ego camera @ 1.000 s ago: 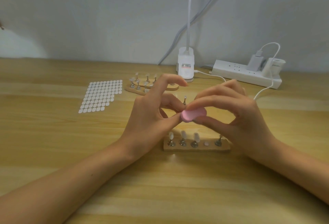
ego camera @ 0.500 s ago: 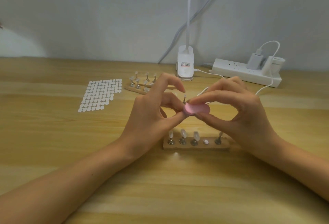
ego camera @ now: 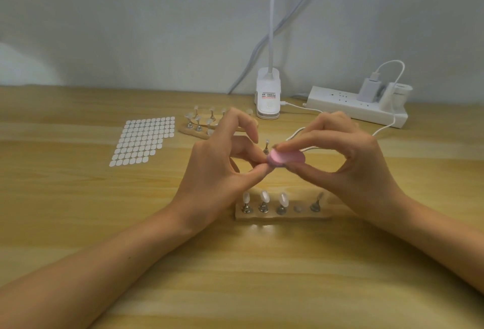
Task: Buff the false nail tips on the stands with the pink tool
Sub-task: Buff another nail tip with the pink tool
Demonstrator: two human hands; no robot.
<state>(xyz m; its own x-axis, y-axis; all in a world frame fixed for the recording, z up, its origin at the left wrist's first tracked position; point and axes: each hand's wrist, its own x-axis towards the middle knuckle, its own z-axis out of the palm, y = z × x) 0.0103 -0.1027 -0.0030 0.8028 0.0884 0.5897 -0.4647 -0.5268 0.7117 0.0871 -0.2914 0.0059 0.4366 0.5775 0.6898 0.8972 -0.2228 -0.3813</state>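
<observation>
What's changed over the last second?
The right hand lifted the pink tool slightly, away from the near stand; the left hand rose with it, keeping its pinch at the tool's left end. What it holds is hidden. The far stand and dot sheet are unmoved.

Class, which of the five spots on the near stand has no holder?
The fourth spot from the left: nothing stands on it, while the other four carry metal holders.

Wooden table (ego camera: 78, 224), nail stands (ego camera: 282, 215), sticker sheet (ego camera: 142, 140), power strip (ego camera: 340, 105)
</observation>
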